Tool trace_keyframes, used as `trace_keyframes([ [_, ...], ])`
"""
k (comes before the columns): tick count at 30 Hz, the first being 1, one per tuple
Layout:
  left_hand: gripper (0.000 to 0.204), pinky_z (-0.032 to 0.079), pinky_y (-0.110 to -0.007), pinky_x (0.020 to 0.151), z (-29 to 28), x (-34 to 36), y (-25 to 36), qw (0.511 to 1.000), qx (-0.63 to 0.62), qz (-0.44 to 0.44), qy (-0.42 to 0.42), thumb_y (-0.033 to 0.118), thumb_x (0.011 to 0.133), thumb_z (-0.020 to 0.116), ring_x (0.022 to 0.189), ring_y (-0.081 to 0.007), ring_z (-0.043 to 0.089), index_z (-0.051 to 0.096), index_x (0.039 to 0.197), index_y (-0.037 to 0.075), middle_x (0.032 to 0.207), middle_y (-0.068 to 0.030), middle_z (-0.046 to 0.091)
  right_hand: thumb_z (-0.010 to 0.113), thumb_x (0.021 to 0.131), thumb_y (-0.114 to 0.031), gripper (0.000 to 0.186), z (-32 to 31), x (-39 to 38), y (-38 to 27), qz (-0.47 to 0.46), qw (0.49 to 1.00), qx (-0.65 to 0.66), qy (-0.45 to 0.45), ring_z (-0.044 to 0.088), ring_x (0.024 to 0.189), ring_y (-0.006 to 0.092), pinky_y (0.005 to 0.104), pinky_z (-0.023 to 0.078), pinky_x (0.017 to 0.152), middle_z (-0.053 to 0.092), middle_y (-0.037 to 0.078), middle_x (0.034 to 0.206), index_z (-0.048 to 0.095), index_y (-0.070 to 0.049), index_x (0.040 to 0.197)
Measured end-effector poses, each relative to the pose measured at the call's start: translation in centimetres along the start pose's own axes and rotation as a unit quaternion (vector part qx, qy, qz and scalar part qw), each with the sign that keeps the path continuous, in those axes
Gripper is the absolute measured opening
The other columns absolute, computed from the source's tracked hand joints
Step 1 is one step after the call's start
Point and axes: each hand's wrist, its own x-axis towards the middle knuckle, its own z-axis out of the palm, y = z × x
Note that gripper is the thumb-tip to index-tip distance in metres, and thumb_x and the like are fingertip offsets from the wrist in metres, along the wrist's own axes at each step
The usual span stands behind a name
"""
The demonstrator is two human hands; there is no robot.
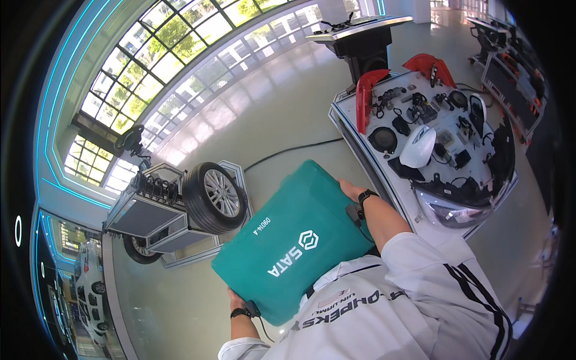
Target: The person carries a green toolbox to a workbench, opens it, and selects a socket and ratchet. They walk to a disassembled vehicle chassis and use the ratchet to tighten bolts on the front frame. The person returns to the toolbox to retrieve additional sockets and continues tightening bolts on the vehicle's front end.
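A large flat green tool case (258, 246) with white lettering spans the space in front of my body, tilted so its right end is farther away. My left hand (234, 300) grips its lower left edge. At the upper right edge my right hand (350, 190) holds the other end, thumb side showing. Most fingers of both hands are hidden behind the case. Each wrist wears a black strap with a small device on it. The near side of the case rests close to my white shirt, and its lid looks closed.
Left stands a framed rig with a wheel (219, 193) and a steering wheel (128, 139). A display table (378, 174) with car parts, red lamps and a white mirror cover (418, 146) is at right. A black cable (288, 148) crosses the floor. A stand (360, 36) rises behind.
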Motion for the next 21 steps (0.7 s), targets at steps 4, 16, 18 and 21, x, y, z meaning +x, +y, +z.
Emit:
trace_keyframes([
  [4,0.061,0.047,-0.045,0.095,7.1,7.1,6.8,0.998,-0.006,-0.056,0.030,0.049,0.094,0.032,0.110,-0.0323,0.057,0.052,0.127,0.002,0.124,-0.0166,0.057,0.022,0.099,-0.035,0.055,-0.3,7.2,-7.8,0.050,0.997,0.046,-0.032,0.052,0.115,0.0256,0.0394,0.037,0.102,0.056,0.018,0.127,0.050,0.003,0.129],
  [16,0.063,0.040,-0.034,0.103,37.1,33.4,26.1,0.994,0.068,-0.079,-0.018,0.049,0.095,0.034,0.116,-0.0282,0.054,0.049,0.133,0.001,0.132,-0.0132,0.055,0.035,0.098,-0.038,0.047,-8.2,37.6,-22.9,0.049,0.990,0.083,0.101,0.060,0.094,0.0200,0.0330,0.046,0.084,0.065,0.010,0.105,0.061,-0.002,0.114],
  [18,0.066,0.036,-0.032,0.106,36.3,40.9,27.9,0.991,0.112,0.005,-0.076,0.051,0.094,0.035,0.119,-0.0280,0.052,0.047,0.136,0.001,0.136,-0.0124,0.052,0.033,0.096,-0.041,0.055,-6.5,40.3,-28.6,0.023,0.992,0.072,0.104,0.053,0.111,0.0228,0.0333,0.037,0.098,0.059,0.013,0.122,0.055,0.001,0.123],
  [21,0.070,0.035,-0.035,0.106,37.2,52.9,31.1,0.992,0.117,-0.038,0.023,0.057,0.093,0.035,0.123,-0.0295,0.048,0.047,0.136,0.003,0.140,-0.0122,0.048,0.034,0.095,-0.039,0.048,-4.1,46.5,-35.3,0.023,0.994,0.094,0.043,0.056,0.095,0.0190,0.0334,0.041,0.089,0.062,0.009,0.105,0.059,-0.002,0.111],
])
